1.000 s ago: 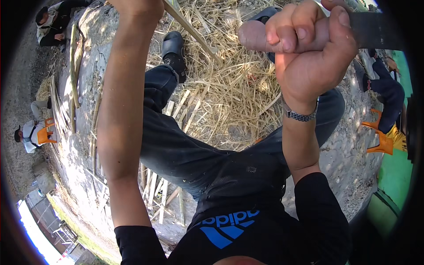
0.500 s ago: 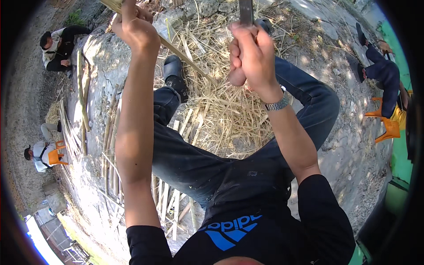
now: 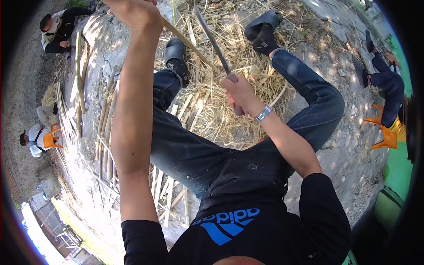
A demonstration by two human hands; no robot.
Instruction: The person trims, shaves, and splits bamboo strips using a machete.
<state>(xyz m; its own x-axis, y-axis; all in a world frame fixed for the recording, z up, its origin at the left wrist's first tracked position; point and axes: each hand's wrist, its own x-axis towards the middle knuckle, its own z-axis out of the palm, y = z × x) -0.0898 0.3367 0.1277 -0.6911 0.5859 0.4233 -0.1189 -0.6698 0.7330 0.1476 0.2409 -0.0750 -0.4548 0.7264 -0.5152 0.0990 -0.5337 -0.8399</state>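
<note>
My left hand (image 3: 137, 14) is raised at the top edge, closed round a long, narrow bamboo strip (image 3: 191, 46); its fingers are partly cut off by the picture's rim. The strip slants down to the right, its lower end over the pile of shavings. In front of me my right hand (image 3: 242, 94) grips the handle of a long-bladed knife (image 3: 213, 40), whose dark blade points up and to the left. The blade's middle lies right of the strip, and I see a gap between them. Pale bamboo shavings (image 3: 225, 115) cover the ground between my legs.
Cut bamboo poles (image 3: 106, 128) and split strips (image 3: 165, 194) lie on the ground to my left, with longer poles (image 3: 79, 84) farther off. People sit at the left and right, some on orange chairs (image 3: 383, 138). A green wall (image 3: 397, 170) stands at the right.
My right hand has come down and slightly left, and the knife has swung from upright to slanting left, showing more blade. My left hand has shifted up and left with the strip.
</note>
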